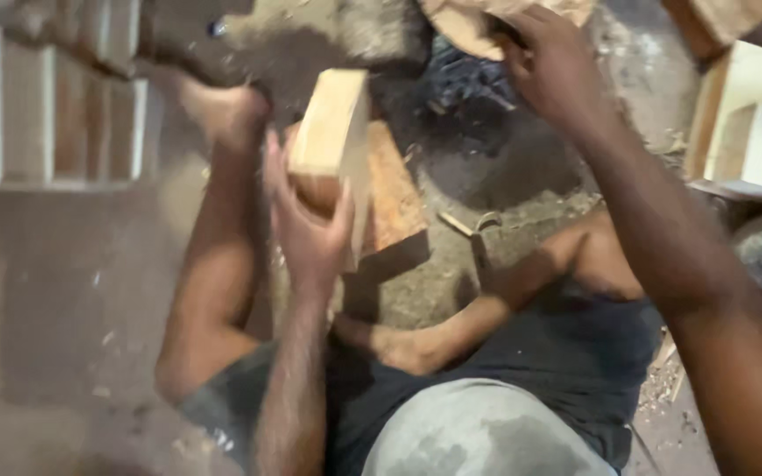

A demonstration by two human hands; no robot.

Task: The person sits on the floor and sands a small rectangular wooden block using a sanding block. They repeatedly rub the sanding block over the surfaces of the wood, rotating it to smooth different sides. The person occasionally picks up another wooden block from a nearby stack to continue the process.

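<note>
In the centre of the frame, the left hand (310,231) grips a wooden block (332,132), fingers wrapped around its lower end; its long axis runs upward. The right hand (550,63), upper centre-right, closes its fingers on a curved wooden piece (465,26).

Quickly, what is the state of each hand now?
Left hand: closed around a wooden block.
Right hand: gripping the edge of a round wooden piece.
</note>
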